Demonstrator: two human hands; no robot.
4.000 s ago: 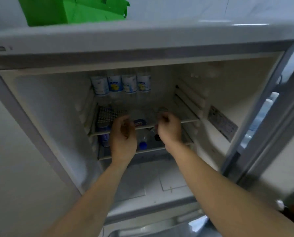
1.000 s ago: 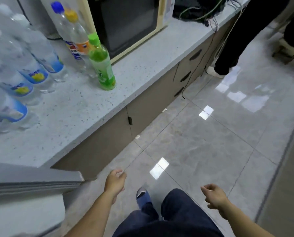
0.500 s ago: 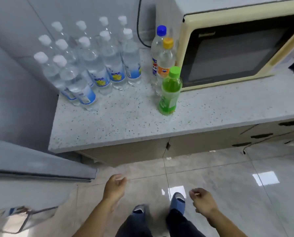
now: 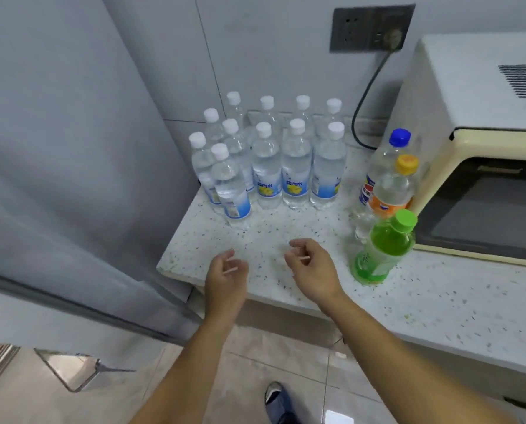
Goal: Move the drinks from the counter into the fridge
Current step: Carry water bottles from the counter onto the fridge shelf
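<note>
Several clear water bottles with white caps and blue labels stand clustered at the back left of the speckled counter. To their right stand a blue-capped bottle, an orange-capped bottle and a green bottle in a row. My left hand and my right hand hover over the counter's front edge, fingers loosely curled, holding nothing. The nearest water bottle stands a little beyond my left hand. The fridge interior is out of view.
The grey fridge door stands open on the left, right against the counter's end. A cream microwave fills the counter's right, its cord running to a wall socket. Tiled floor and my shoe show below.
I turned from the fridge to the counter. Both hands rose from beside my legs to above the counter's front edge, closer to the bottles.
</note>
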